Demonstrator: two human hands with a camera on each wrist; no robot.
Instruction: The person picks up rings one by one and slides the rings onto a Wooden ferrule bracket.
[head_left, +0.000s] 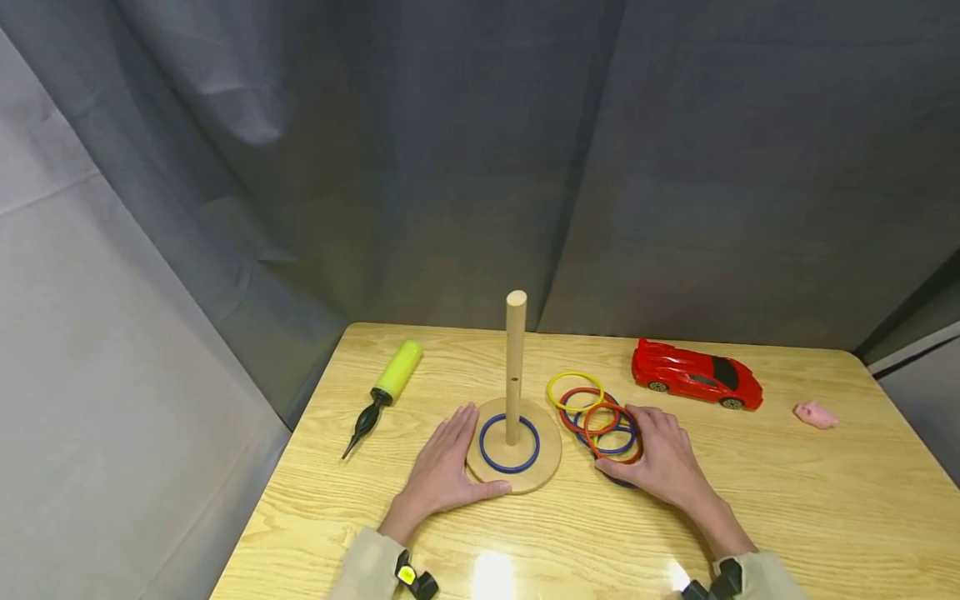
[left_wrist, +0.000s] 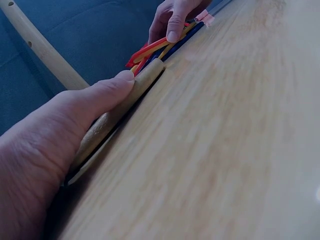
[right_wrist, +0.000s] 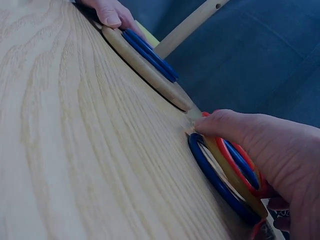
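So the wooden base with its upright peg sits mid-bench, and a blue ring lies flat on it, around the peg's foot. The left hand is up against the base's rim, thumb and straight fingers spread apart. On the right hand, the grip is clamped on a red ring in the overlapping ring pile, just right of the base. A yellow ring lies at that pile's far side. Edges: pump near the left one, red car close to the far one. Plenty of bench between the right hand and the pink pig.
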